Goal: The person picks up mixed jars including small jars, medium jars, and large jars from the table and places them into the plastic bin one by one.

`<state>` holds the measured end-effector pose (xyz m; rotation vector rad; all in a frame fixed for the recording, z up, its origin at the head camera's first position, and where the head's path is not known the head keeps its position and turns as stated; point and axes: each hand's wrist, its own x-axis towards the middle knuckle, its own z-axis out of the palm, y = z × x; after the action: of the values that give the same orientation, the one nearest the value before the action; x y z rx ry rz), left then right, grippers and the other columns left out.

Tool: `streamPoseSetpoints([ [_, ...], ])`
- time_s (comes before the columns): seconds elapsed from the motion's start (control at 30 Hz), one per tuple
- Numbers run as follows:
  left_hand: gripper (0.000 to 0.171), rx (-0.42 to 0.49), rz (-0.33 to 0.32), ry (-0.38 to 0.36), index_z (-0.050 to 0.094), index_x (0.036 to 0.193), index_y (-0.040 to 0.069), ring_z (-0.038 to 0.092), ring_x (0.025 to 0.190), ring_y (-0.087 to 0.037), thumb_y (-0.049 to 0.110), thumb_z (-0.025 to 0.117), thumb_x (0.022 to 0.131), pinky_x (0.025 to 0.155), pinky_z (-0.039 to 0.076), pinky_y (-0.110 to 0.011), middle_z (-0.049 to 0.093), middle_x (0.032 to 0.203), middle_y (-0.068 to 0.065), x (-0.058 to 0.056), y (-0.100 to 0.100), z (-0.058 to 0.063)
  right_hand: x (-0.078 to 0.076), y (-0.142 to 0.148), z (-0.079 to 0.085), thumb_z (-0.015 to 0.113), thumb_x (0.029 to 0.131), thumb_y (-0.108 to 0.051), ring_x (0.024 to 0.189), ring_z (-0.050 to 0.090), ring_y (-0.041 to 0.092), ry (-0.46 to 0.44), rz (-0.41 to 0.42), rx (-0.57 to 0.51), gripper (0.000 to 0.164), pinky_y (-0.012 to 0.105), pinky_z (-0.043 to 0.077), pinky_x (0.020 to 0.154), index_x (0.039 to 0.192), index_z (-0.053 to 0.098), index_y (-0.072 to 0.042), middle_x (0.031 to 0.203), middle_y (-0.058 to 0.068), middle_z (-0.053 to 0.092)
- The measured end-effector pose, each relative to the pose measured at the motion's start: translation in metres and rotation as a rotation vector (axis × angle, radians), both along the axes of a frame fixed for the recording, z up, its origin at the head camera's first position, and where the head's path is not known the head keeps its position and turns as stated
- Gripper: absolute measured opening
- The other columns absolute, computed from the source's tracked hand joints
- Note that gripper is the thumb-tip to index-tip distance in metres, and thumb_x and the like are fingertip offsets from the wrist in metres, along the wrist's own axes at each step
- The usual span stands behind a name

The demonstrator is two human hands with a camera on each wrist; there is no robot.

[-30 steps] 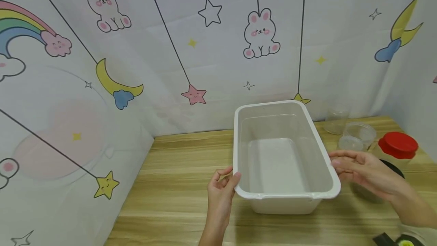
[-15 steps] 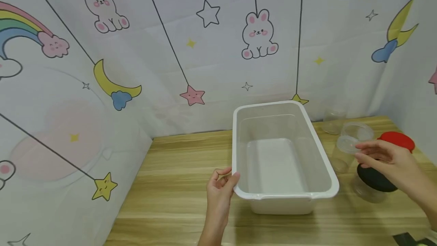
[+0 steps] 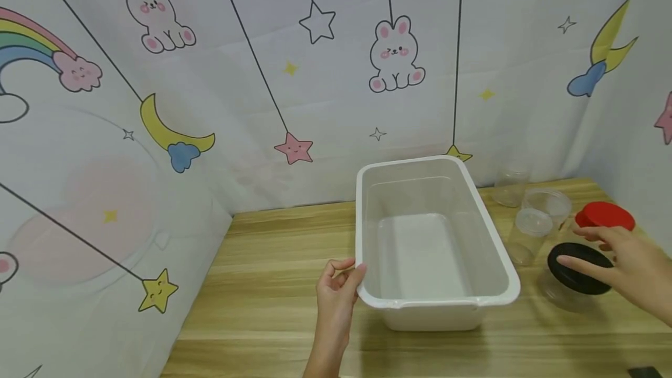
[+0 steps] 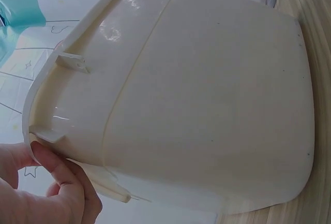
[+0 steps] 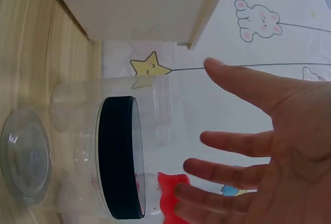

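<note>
A deep white plastic tub (image 3: 420, 255) stands on the wooden table. My left hand (image 3: 336, 293) pinches the tub's rim at its near left corner, thumb on top and fingers beneath; the left wrist view shows these fingers (image 4: 67, 182) curled under the rim. Over a clear jar with a black lid (image 3: 580, 268) hovers my right hand (image 3: 625, 267), its fingers spread. In the right wrist view that hand (image 5: 269, 146) holds nothing, and the black lid (image 5: 120, 157) lies apart from the fingertips. Behind the hand is a jar with a red lid (image 3: 609, 216).
Several clear plastic containers stand right of the tub, among them a lidded cup (image 3: 532, 226), a round tub (image 3: 548, 203) and a jar (image 3: 510, 185) at the back. A patterned curtain (image 3: 325, 86) hangs behind the table (image 3: 273, 284). A dark item (image 3: 644, 372) shows at the lower right.
My right hand has left the tub's right rim and moved right, over the black-lidded jar. The left hand keeps its pinch on the rim. The view has shifted slightly.
</note>
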<state>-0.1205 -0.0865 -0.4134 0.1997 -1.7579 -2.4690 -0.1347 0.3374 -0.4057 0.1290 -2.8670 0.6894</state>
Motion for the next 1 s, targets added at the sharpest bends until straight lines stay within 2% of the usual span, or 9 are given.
streamPoseSetpoints([
  [0.17,0.021,0.007,-0.005,0.005,0.055,0.107,-0.006,0.068,0.081,-0.015,-0.001,0.067,0.091,0.072,0.056,-0.025,0.068,0.085,-0.009,0.0,0.0,0.0,0.0,0.004,-0.009,0.083,0.079,-0.043,0.1,0.044,0.062,-0.026,0.002,0.032,0.088,0.071,0.042,0.074,0.123,0.047,0.024,0.12,0.047,0.043],
  [0.4,0.02,0.006,-0.009,0.006,0.055,0.106,-0.005,0.067,0.081,-0.014,0.0,0.067,0.091,0.072,0.056,-0.025,0.068,0.085,-0.009,-0.001,-0.001,-0.001,0.0,0.008,-0.018,0.086,0.075,-0.043,0.113,0.029,0.067,-0.052,0.003,0.036,0.096,0.079,0.032,0.081,0.129,0.042,0.022,0.124,0.052,0.035],
  [0.63,0.019,0.007,-0.007,0.0,0.055,0.106,-0.005,0.067,0.082,-0.015,-0.001,0.066,0.091,0.073,0.056,-0.025,0.068,0.086,-0.009,0.0,-0.001,-0.002,-0.004,0.014,-0.029,0.09,0.068,-0.042,0.11,0.032,0.069,-0.032,0.034,0.053,0.1,0.08,0.034,0.079,0.128,0.042,0.021,0.123,0.054,0.033],
  [0.83,0.02,0.009,-0.01,-0.002,0.055,0.106,-0.004,0.067,0.083,-0.016,0.0,0.066,0.091,0.074,0.056,-0.026,0.068,0.088,-0.01,-0.001,-0.001,-0.002,-0.007,0.017,-0.03,0.089,0.069,-0.043,0.102,0.038,0.071,-0.091,0.071,0.075,0.1,0.078,0.038,0.077,0.126,0.041,0.023,0.116,0.057,0.033],
  [1.0,0.019,0.015,-0.018,0.002,0.055,0.107,-0.004,0.067,0.083,-0.016,0.0,0.066,0.091,0.074,0.056,-0.026,0.068,0.088,-0.01,-0.001,-0.001,-0.002,-0.008,0.016,-0.028,0.088,0.071,-0.043,0.101,0.039,0.07,-0.133,0.062,0.077,0.1,0.077,0.039,0.078,0.127,0.038,0.023,0.114,0.057,0.034],
])
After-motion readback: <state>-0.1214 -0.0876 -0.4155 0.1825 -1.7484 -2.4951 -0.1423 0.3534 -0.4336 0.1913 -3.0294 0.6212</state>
